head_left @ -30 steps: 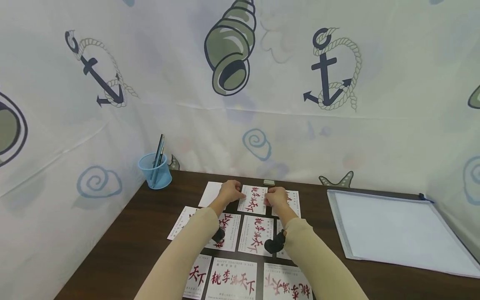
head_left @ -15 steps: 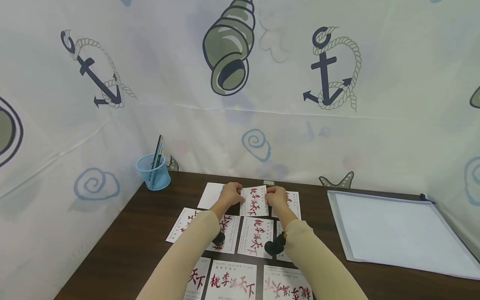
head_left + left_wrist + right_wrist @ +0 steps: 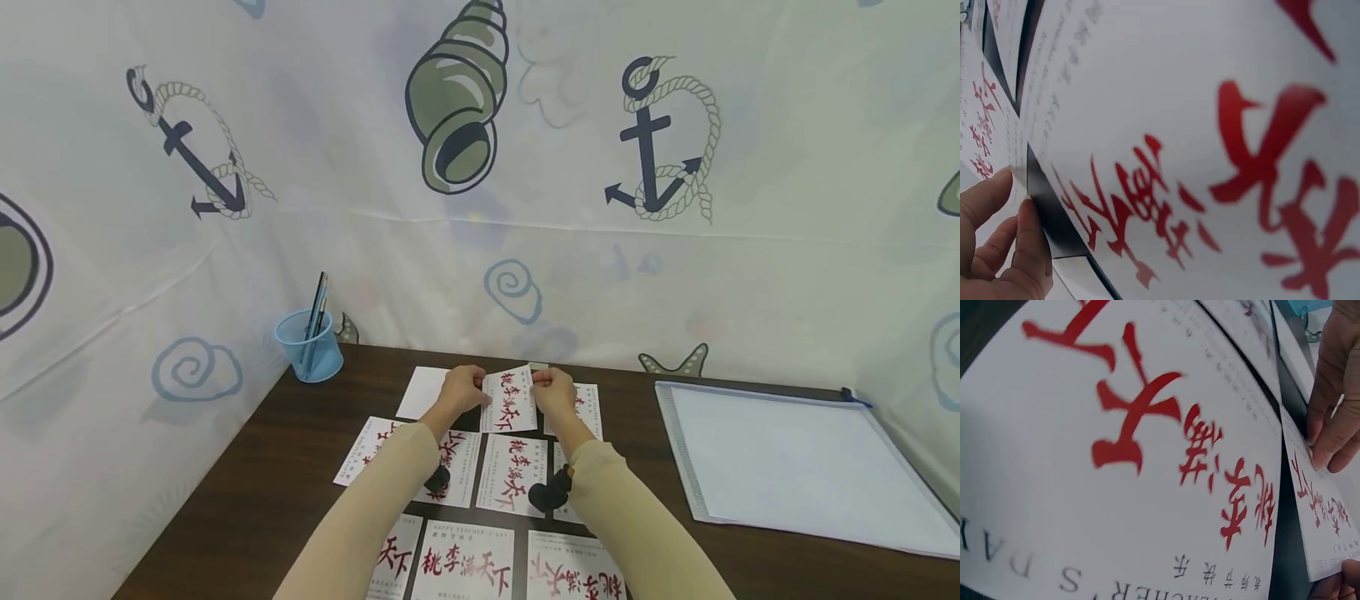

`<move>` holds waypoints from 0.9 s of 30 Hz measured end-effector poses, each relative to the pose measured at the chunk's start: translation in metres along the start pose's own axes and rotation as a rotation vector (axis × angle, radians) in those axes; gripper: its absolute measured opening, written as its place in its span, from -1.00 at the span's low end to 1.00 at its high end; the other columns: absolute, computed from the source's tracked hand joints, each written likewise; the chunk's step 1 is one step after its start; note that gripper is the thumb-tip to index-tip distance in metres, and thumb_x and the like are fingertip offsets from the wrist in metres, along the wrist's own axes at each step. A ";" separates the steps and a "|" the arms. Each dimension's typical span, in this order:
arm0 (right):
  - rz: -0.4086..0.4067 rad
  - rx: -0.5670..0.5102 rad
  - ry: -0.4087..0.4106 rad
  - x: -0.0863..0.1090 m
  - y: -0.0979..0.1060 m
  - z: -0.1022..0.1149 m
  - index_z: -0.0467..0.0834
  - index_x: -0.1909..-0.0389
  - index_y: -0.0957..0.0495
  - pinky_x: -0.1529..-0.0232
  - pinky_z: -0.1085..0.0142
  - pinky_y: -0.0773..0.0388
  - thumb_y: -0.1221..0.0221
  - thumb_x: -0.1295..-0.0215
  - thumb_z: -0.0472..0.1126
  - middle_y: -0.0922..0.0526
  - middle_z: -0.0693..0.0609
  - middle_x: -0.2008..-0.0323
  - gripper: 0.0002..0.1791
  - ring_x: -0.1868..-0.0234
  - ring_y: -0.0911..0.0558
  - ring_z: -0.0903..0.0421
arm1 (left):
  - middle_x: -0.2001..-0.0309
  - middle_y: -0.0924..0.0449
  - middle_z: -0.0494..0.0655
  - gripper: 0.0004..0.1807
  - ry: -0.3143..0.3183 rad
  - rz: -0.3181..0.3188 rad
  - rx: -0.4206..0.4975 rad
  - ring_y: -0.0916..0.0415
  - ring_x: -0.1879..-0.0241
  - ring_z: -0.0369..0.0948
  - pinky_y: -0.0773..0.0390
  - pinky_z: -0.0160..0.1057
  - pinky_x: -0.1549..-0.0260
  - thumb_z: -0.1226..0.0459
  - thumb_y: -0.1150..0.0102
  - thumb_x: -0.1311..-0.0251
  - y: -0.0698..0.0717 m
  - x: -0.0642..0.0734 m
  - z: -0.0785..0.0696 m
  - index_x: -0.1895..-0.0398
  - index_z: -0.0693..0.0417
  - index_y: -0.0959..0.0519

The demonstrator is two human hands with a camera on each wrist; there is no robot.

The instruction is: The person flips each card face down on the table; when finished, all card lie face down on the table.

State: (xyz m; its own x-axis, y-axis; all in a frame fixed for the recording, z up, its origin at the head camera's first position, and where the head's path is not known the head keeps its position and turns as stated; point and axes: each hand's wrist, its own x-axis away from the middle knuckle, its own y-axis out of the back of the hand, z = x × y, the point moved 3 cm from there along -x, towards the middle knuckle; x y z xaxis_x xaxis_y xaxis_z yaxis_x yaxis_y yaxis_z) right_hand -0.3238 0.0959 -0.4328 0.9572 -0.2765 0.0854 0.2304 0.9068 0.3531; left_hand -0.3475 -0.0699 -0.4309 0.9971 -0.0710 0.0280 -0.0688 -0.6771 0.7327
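Left hand (image 3: 461, 390), fingers pinching the red-lettered card (image 3: 509, 402) at nine o'clock; right hand (image 3: 556, 393), fingers pinching at two; matching card (image 3: 513, 475) at six.

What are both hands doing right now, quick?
Left hand: closed, pinching the left edge of a red-lettered card.
Right hand: closed, holding the same card by its right edge.

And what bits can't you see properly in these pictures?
Head view: leftmost middle-row card, partly hidden by the left sleeve.
Head view: front middle card, cut off by the bottom edge.
Head view: held card, its small print too tiny to read.
Right wrist view: right hand, mostly outside the bottom right corner.
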 end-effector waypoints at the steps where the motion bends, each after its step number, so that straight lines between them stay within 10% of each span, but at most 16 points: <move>1: 0.002 -0.025 -0.005 0.000 0.000 0.000 -0.29 0.18 -0.55 0.23 0.23 -0.47 -0.10 -0.20 -0.45 -0.53 -0.12 0.28 -0.82 0.23 -0.49 0.02 | 0.11 -0.56 0.09 -0.47 0.000 -0.004 0.004 -0.47 0.15 -0.08 -0.50 -0.11 0.05 0.38 -0.40 0.07 0.001 0.001 0.000 -0.05 0.25 -0.52; 16: 0.075 -0.263 -0.023 0.004 0.005 -0.001 -0.35 0.06 -0.51 0.35 0.37 -0.46 -0.11 -0.24 -0.44 -0.52 -0.12 0.29 -0.75 0.37 -0.47 0.16 | 0.19 -0.50 -0.01 -0.62 0.106 0.080 0.642 -0.53 0.34 -0.26 -0.61 -0.28 0.23 0.44 -0.20 -0.15 0.022 -0.004 0.006 -0.06 0.17 -0.48; 27: 0.080 -0.044 0.387 0.033 -0.022 0.030 -0.31 0.20 -0.60 0.39 0.45 -0.44 -0.29 -0.12 -0.30 -0.59 -0.11 0.38 -0.77 0.38 -0.51 0.14 | 0.28 -0.45 -0.03 -0.66 0.097 -0.068 0.709 -0.50 0.48 -0.28 -0.63 -0.31 0.38 0.51 -0.10 -0.09 0.035 -0.002 -0.009 0.02 0.22 -0.48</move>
State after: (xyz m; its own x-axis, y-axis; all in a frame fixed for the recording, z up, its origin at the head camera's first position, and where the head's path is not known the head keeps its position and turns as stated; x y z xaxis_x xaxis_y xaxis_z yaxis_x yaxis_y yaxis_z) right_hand -0.3030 0.0573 -0.4101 0.9658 -0.0711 -0.2492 0.1512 0.9356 0.3190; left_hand -0.3517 -0.0869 -0.3991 0.9961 0.0313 0.0823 0.0214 -0.9927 0.1183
